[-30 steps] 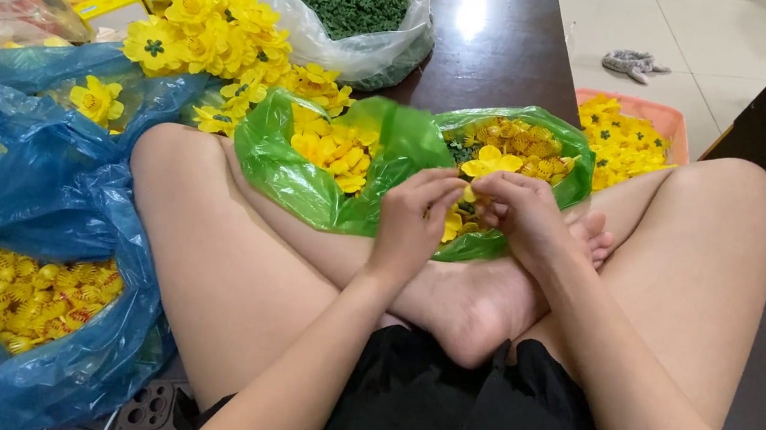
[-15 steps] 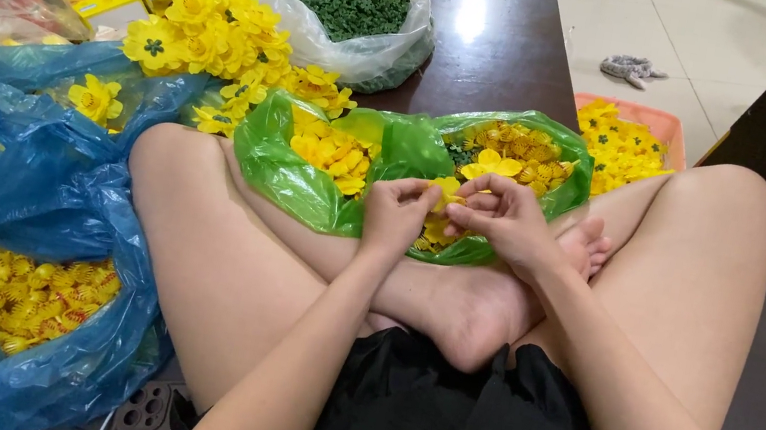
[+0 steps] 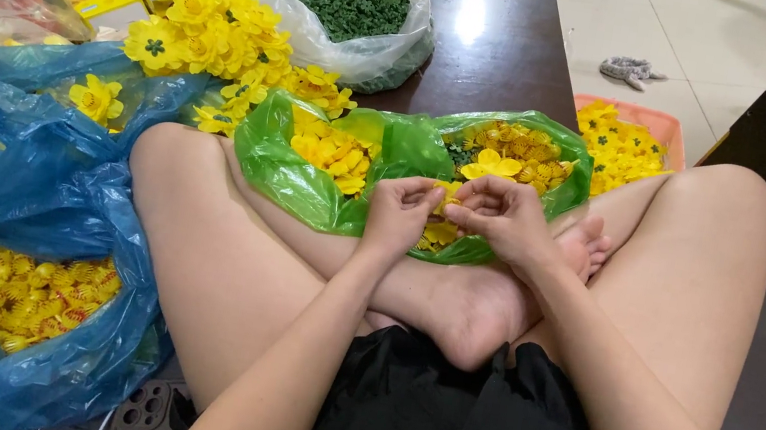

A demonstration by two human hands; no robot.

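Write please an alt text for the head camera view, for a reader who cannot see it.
Seen from above, a cross-legged person's left hand and right hand meet over a green bag of yellow plastic flowers. A blue bag of yellow pieces lies left, a clear bag of green pieces ahead.

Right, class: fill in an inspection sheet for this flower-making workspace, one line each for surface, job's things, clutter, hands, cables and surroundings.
Surface: dark brown wooden table, glossy, partly bare.
Job's things: green plastic bag of yellow petals at the crossed legs; small yellow flower piece between both hands.
Clutter: blue plastic bag of yellow centres; clear bag of green pieces; pile of finished yellow flowers; orange tray.
Hands: left hand and right hand, each grip pinching the piece.
Cables: nothing seen.
Surroundings: pale tiled floor.
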